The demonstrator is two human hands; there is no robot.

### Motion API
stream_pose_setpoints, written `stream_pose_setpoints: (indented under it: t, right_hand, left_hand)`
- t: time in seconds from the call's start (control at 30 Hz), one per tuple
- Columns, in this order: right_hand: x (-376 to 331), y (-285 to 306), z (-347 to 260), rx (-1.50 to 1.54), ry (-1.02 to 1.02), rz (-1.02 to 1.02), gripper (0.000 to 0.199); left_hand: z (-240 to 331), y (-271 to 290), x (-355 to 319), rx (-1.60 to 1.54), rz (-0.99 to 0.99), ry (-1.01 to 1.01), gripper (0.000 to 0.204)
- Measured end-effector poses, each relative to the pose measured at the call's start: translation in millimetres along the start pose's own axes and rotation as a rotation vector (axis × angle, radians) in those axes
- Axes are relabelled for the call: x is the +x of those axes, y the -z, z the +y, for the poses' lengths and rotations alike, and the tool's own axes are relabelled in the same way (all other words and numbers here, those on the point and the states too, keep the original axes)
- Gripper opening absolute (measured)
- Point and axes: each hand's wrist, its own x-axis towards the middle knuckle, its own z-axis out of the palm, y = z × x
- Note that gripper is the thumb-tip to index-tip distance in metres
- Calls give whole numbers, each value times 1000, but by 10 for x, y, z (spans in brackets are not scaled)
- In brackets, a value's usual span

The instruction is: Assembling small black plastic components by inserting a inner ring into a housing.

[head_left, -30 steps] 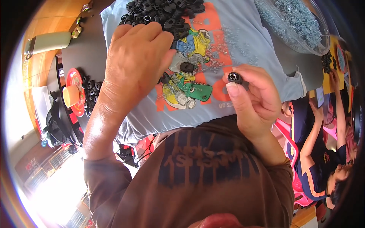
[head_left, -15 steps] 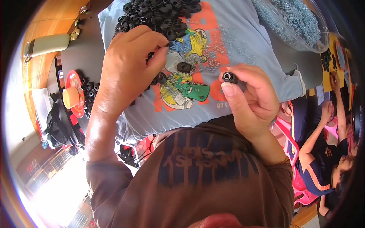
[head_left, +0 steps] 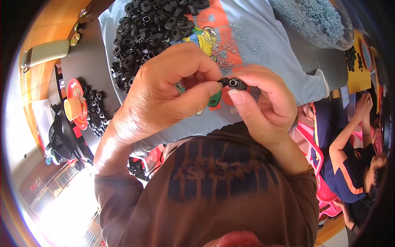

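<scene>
My right hand (head_left: 263, 107) pinches a small black plastic part with a round hole (head_left: 236, 84) between thumb and fingers. My left hand (head_left: 168, 96) meets it from the left, its thumb and forefinger closed on a smaller black piece (head_left: 224, 81) pressed against that part. Both hands hover above a light blue printed cloth (head_left: 263, 45). A heap of black plastic parts (head_left: 148, 29) lies on the cloth just beyond my left hand. Small metal springs (head_left: 236, 39) are scattered on the cloth near the heap.
A clear bag of metal springs (head_left: 317, 18) sits at the upper right. More black parts (head_left: 95, 113) lie by a red round holder with a yellow roll (head_left: 74, 105) on the left. Another person (head_left: 354, 160) sits at the right beside a pink chair (head_left: 310, 140).
My left hand has left the heap of black parts and come across to my right hand, bringing a small piece to the part held there. Both hands now meet at the centre.
</scene>
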Motion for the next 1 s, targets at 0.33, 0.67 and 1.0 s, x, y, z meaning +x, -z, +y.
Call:
stream_pose_setpoints:
  t: [0.33,0.67,1.0]
  right_hand:
    - [-75,-19,-14,134,-105,93,25]
    - [-87,-15,45,94,-65,126,24]
    - [-81,-6,-19,178,-209,108,20]
  left_hand:
    - [41,-209,27,258,151,-151,16]
    - [-8,-195,112,270,150,-270,29]
    - [105,-220,53,-741,111,230,25]
